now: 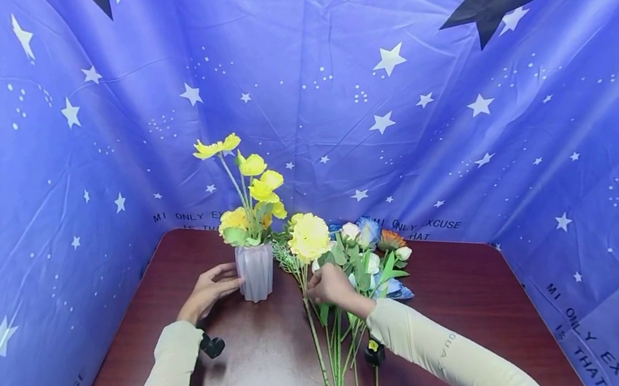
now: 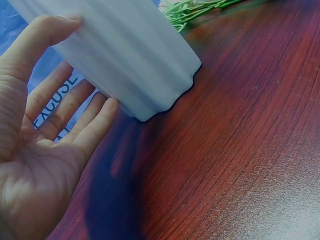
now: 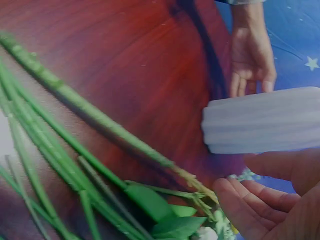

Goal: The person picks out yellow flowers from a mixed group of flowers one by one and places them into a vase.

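Note:
A frosted, ridged vase [image 1: 257, 273] stands upright with yellow flowers [image 1: 262, 189] in it. My left hand [image 1: 215, 290] touches the vase's side; in the left wrist view, the thumb lies on its near face and the loosely extended fingers [image 2: 95, 127] are at its edge. My right hand [image 1: 334, 287] is at the stem of another yellow flower [image 1: 310, 237], to the right of the vase. In the right wrist view, its index fingertip meets the branching stem [image 3: 192, 181], while the thumb stands apart from it. The flower's head is out of that view.
Right of the vase lies a pile of artificial flowers, including white roses [image 1: 350, 232], blue blooms [image 1: 369, 232] and an orange bloom [image 1: 391, 239]. Their green stems [image 1: 340, 350] point toward the front edge of the dark red table [image 1: 467, 303]. A blue star-printed cloth [image 1: 287, 55] surrounds the table.

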`<control>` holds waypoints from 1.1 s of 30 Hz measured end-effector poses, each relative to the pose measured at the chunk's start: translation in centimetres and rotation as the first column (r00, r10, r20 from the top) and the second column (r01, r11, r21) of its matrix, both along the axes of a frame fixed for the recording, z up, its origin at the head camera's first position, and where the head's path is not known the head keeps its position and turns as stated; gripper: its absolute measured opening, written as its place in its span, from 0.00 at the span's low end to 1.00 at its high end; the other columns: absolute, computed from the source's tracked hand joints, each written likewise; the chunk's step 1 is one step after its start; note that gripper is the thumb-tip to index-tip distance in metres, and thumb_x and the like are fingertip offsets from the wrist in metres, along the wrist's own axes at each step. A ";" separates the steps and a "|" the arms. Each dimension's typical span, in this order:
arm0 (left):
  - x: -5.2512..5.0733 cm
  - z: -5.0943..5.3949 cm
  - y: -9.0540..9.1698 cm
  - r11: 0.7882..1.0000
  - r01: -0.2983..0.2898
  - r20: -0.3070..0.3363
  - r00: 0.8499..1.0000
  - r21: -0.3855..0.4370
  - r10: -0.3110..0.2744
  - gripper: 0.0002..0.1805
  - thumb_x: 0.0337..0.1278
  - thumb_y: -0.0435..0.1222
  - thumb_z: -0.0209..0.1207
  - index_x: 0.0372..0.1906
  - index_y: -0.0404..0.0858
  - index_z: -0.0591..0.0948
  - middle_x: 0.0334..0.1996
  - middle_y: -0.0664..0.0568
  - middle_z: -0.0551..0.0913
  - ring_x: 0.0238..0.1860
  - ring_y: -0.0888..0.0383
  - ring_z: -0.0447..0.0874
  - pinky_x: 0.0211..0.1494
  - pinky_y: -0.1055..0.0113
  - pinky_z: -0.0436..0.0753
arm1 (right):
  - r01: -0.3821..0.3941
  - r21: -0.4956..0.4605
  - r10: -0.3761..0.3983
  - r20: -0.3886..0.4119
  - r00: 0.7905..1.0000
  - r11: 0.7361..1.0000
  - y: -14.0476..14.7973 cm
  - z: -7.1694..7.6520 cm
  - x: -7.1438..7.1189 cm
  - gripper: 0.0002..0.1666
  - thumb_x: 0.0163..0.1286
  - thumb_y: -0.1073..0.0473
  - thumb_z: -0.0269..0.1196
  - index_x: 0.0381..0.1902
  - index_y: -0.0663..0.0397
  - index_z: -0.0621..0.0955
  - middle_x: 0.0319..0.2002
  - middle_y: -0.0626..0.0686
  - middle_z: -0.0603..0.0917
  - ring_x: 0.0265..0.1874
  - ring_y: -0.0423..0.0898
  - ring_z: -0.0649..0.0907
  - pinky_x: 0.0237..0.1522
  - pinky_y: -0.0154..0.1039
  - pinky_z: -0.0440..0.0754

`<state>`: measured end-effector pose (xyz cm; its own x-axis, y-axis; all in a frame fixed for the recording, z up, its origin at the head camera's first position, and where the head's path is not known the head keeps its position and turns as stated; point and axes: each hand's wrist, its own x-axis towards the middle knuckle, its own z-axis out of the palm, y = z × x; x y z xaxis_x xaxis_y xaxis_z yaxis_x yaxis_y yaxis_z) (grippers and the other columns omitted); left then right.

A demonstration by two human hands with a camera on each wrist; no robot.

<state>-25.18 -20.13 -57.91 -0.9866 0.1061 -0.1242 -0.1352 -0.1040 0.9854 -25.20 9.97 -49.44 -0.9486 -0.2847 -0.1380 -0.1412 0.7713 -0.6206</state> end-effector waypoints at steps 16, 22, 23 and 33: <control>0.0 -0.4 0.1 0.999 -0.002 0.008 1.000 0.035 0.002 0.36 0.61 0.26 0.66 0.72 0.23 0.65 0.62 0.34 0.76 0.46 0.65 0.86 0.59 0.64 0.87 | -0.051 0.003 0.051 -0.046 0.998 0.999 0.3 -2.8 2.0 0.12 0.56 0.66 0.74 0.15 0.59 0.86 0.12 0.53 0.84 0.08 0.36 0.77 0.18 0.30 0.79; 0.0 -0.3 0.1 0.999 0.003 -0.003 1.000 0.043 -0.003 0.35 0.62 0.26 0.65 0.71 0.21 0.65 0.60 0.35 0.78 0.46 0.65 0.86 0.60 0.64 0.87 | -0.038 0.009 0.038 -0.053 0.998 0.999 0.1 -3.5 2.2 0.15 0.57 0.66 0.74 0.13 0.58 0.84 0.12 0.55 0.84 0.08 0.37 0.77 0.14 0.31 0.77; 0.0 -0.3 0.1 0.999 0.003 -0.005 1.000 0.043 -0.003 0.36 0.62 0.26 0.65 0.71 0.21 0.65 0.61 0.34 0.77 0.46 0.65 0.86 0.60 0.63 0.87 | -0.031 0.011 0.031 -0.048 0.998 0.999 0.0 -3.6 2.2 0.14 0.57 0.66 0.74 0.13 0.58 0.84 0.13 0.55 0.84 0.08 0.37 0.78 0.14 0.31 0.77; -0.1 -0.4 0.1 1.000 -0.007 0.005 1.000 0.011 0.007 0.36 0.62 0.27 0.66 0.72 0.23 0.65 0.68 0.28 0.70 0.48 0.67 0.85 0.62 0.60 0.86 | -0.002 0.013 0.002 -0.048 0.999 1.000 -0.3 -4.8 2.1 0.13 0.54 0.65 0.76 0.13 0.59 0.86 0.09 0.53 0.82 0.05 0.36 0.74 0.12 0.31 0.76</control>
